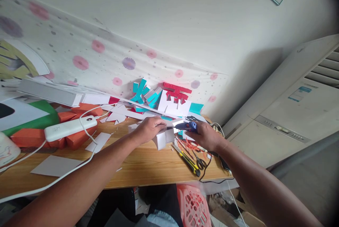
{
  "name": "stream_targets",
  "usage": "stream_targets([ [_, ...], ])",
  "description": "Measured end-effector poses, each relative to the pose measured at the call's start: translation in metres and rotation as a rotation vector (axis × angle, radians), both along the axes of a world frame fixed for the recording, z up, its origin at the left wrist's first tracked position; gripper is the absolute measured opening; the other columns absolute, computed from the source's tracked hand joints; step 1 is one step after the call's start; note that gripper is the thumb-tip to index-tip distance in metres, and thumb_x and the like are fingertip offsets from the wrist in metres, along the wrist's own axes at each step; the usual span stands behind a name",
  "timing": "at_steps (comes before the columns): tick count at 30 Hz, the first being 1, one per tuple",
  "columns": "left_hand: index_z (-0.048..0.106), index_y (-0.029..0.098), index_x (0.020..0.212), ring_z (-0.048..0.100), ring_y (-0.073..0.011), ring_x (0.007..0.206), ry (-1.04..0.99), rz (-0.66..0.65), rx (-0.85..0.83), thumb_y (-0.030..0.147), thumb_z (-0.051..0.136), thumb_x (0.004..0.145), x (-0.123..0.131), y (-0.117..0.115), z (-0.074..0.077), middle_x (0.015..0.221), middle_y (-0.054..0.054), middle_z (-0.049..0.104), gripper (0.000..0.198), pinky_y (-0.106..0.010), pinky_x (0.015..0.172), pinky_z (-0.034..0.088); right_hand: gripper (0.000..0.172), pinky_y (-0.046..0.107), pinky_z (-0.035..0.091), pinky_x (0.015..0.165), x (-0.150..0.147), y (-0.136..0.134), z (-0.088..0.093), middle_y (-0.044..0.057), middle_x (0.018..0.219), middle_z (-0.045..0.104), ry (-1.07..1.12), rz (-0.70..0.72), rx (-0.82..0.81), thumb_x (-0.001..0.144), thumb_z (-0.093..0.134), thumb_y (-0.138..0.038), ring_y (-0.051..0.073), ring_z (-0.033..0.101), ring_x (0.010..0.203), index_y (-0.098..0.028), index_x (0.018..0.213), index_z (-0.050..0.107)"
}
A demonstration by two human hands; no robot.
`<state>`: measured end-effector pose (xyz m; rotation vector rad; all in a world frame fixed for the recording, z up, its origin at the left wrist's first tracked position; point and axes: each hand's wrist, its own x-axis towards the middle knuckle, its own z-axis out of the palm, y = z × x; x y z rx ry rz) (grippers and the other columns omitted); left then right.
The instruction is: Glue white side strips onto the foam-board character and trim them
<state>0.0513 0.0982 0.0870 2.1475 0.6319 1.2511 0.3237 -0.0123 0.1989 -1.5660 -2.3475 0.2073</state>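
On the worktop's [145, 170] left, the power strip [70, 129] is lying on folded shapes [29, 138]. Right of the paper piece [161, 141], the cutter [189, 162] is lying beside the scissors [201, 164]. Farther right, the air conditioner [280, 114] is standing.

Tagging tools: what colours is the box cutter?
The box cutter is yellow and black, clearest in the head view.

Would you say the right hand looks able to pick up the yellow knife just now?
Probably not straight away: the right hand is holding a blue glue gun. Otherwise the way seems free, as the yellow knife lies nearby on the table in plain view.
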Motion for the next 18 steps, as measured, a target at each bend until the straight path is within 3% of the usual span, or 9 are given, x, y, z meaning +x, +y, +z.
stream_targets([
  [10,0.086,0.026,0.104,0.077,-0.0169,0.088,-0.006,0.003,-0.028,0.024,0.075,0.101,-0.002,0.006,-0.006,0.097,-0.001,0.084,0.012,-0.030,0.081,0.056,0.024,0.040,0.060,0.098,0.007,0.014,-0.011,0.004,0.109,0.085,0.113,0.023,0.019,0.100,0.072,-0.036,0.029,0.078,0.107,-0.029,0.120,0.084],
  [18,0.085,0.026,0.102,0.076,-0.0177,0.088,-0.009,0.014,-0.028,0.028,0.074,0.101,-0.005,0.008,-0.008,0.097,-0.001,0.084,0.011,-0.029,0.081,0.057,0.029,0.040,0.062,0.096,0.008,0.022,-0.020,0.002,0.112,0.086,0.127,0.008,0.022,0.099,0.072,-0.035,0.029,0.078,0.104,-0.032,0.126,0.083],
])
